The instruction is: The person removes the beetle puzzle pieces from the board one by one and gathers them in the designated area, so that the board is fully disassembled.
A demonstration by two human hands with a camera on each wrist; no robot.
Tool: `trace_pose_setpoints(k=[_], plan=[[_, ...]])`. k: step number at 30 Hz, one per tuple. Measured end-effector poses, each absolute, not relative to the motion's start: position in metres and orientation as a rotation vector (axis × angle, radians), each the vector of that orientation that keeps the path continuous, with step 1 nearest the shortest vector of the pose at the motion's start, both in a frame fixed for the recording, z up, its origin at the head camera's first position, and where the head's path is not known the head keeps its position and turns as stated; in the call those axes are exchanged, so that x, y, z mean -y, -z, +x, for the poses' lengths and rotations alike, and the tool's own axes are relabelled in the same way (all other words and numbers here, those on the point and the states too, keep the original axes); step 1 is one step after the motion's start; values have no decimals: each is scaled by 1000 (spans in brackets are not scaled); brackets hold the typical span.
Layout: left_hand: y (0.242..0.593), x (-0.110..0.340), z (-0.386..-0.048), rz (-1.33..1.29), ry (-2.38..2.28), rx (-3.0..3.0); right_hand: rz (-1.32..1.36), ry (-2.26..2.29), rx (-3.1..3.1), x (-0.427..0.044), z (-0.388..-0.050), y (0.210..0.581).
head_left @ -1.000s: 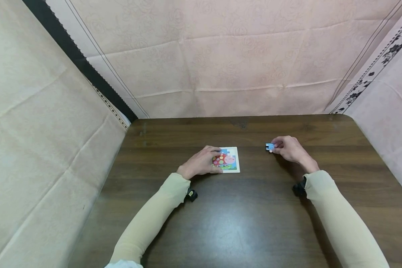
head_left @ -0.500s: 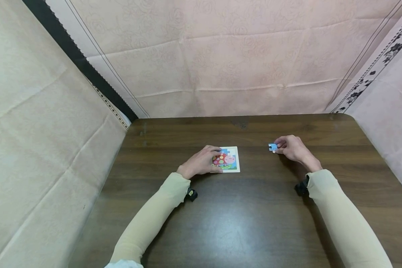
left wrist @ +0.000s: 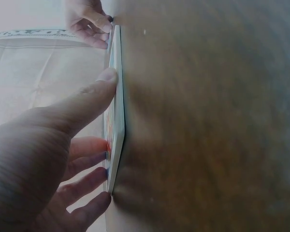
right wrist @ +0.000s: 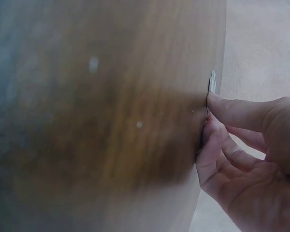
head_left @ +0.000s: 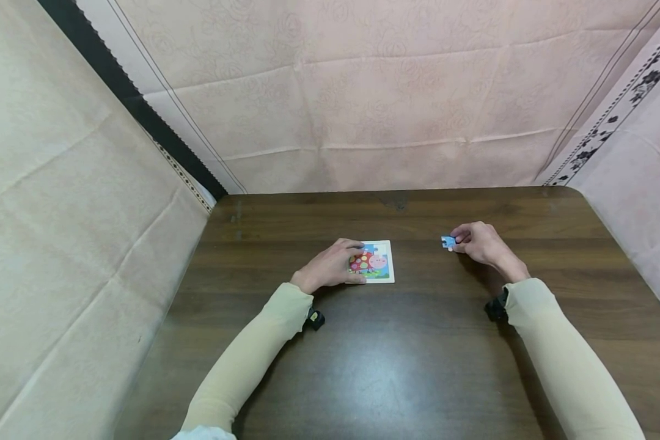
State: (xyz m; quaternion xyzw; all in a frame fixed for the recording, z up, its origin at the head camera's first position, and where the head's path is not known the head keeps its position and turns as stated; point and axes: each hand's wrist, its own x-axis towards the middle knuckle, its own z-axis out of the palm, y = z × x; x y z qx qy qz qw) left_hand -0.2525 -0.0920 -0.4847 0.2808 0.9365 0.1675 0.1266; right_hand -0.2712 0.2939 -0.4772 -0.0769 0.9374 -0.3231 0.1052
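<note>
A small jigsaw puzzle (head_left: 384, 275) in a white-bordered board lies flat on the table, showing a pink pig-like face, a red spotted shape and blue sky. My left hand (head_left: 330, 266) spans its left side and holds it, thumb at the near edge and fingers toward the far edge; the hand hides the left part of the picture. In the left wrist view the thumb (left wrist: 94, 99) lies along the board's pale edge (left wrist: 119, 106). Farther right, my right hand (head_left: 481, 244) pinches a light blue puzzle piece (head_left: 448, 242) at the tabletop. The right wrist view shows that piece (right wrist: 212, 81) edge-on beyond the thumb.
The brown wooden table (head_left: 385, 342) extends around both hands. Pale cloth (head_left: 363, 110) hangs behind its far edge and along the sides. Each wrist carries a black camera, such as the left wrist camera (head_left: 315, 319).
My right hand has slid slightly to the right with the blue puzzle piece, then stayed nearly still. The left hand and the puzzle board have not visibly moved.
</note>
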Motion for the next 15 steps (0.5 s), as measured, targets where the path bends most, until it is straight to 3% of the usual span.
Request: trace_pose_setpoints(k=[15], plan=[[487,93,-253,827,-504,-2724,-301,962,-2810,-262,-261,463]])
